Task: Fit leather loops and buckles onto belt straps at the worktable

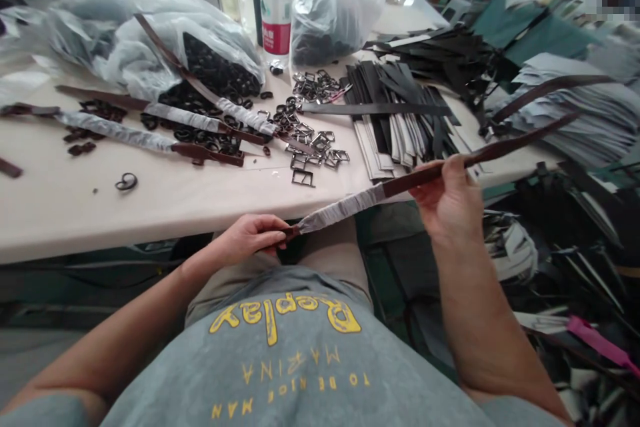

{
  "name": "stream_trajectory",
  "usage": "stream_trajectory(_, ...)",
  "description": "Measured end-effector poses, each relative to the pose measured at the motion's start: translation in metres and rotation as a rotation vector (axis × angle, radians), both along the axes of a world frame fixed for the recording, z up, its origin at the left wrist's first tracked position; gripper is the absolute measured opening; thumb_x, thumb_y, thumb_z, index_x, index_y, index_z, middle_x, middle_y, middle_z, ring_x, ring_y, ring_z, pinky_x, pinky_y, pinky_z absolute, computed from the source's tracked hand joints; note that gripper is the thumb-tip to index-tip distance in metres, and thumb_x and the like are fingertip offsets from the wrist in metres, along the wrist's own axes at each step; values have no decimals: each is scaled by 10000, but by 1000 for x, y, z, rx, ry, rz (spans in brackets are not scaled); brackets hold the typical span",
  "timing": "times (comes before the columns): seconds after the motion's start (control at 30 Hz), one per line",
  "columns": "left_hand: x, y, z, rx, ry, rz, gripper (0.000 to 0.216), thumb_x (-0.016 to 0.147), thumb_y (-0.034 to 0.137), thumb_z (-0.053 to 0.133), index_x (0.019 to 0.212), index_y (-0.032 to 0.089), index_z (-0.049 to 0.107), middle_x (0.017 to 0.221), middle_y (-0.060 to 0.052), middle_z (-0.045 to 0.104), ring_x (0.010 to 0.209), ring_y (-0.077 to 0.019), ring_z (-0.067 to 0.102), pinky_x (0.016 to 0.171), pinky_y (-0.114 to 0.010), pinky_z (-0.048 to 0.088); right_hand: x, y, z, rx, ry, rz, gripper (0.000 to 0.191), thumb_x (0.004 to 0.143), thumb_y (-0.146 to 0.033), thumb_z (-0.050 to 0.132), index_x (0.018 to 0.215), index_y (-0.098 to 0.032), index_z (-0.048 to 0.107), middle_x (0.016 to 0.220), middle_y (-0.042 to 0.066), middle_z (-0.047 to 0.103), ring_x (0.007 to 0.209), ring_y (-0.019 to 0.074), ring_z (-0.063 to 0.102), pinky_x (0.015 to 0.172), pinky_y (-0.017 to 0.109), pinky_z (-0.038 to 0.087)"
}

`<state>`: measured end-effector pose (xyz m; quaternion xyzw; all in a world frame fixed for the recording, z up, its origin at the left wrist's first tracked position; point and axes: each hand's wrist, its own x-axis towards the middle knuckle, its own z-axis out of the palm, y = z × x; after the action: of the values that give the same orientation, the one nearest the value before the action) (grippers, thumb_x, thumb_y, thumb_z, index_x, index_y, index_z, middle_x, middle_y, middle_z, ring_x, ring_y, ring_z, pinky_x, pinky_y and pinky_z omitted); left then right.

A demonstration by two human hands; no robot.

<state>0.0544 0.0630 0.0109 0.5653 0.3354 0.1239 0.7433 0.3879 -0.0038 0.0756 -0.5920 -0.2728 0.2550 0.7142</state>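
Note:
A brown leather strap point(411, 180) stretches slantwise between my hands at the table's front edge, part of it wrapped in pale, crinkled covering. My left hand point(256, 237) pinches its lower end; what lies under those fingers is partly hidden. Farther up, my right hand point(450, 197) grips the strap with the thumb on top, and the free end runs on to the upper right. Metal buckles point(303, 178) lie in a loose pile beyond my hands. Similar wrapped straps point(117, 130) rest on the left of the table, among small black loops point(215, 140).
A single black loop point(127, 181) lies near the front edge of the pale table point(60, 213). Plastic bags point(340, 7), a bottle point(276, 20) and stacked dark strips point(373, 107) stand farther back. Bundled strips point(575, 227) fill the space at the right.

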Motion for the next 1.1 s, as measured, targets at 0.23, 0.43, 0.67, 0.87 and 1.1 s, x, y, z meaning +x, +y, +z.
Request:
stream_trajectory(0.23, -17, -3, 9, 21, 112, -91, 225, 809, 357, 695, 902, 159, 748, 654, 10, 657, 484, -72, 493, 455, -171, 399, -3, -77, -48, -659, -205, 218, 568, 761, -714, 666, 565, -185, 604, 524, 30, 616, 445, 145, 581, 440, 265, 494)
stream_trajectory(0.43, -8, -6, 18, 69, 194, -254, 261, 854, 367, 639, 963, 152, 739, 684, 11, 639, 545, -87, 508, 515, -188, 428, -66, -73, -13, -309, -1033, 567, 259, 925, -423, 608, 988, -190, 702, 1071, 109, 729, 1031, 259, 672, 934, 403, 510)
stream_trajectory(0.67, -17, -12, 26, 388, 203, -402, 256, 930, 359, 563, 1021, 181, 723, 862, -23, 728, 725, -140, 632, 674, -233, 487, -113, -41, -25, -639, -1016, 1242, 295, 1017, -310, 479, 862, -183, 696, 763, 31, 715, 667, 152, 629, 619, 252, 396)
stream_trajectory(0.87, -5, -33, 23, 790, 336, -550, 231, 938, 335, 550, 865, 178, 703, 786, -40, 708, 683, -170, 621, 604, -255, 400, -131, -55, -46, -469, -1213, 1076, 403, 1034, -392, 445, 759, -178, 647, 678, 30, 673, 589, 137, 553, 564, 279, 250)
stream_trajectory(1.1, -8, -33, 27, 521, 236, -648, 298, 925, 345, 543, 677, 187, 594, 551, 49, 480, 473, -97, 415, 464, -241, 244, -128, -66, -45, -345, -1225, 1120, 459, 1052, -419, 382, 734, -187, 617, 608, 6, 622, 539, 116, 504, 535, 284, 215)
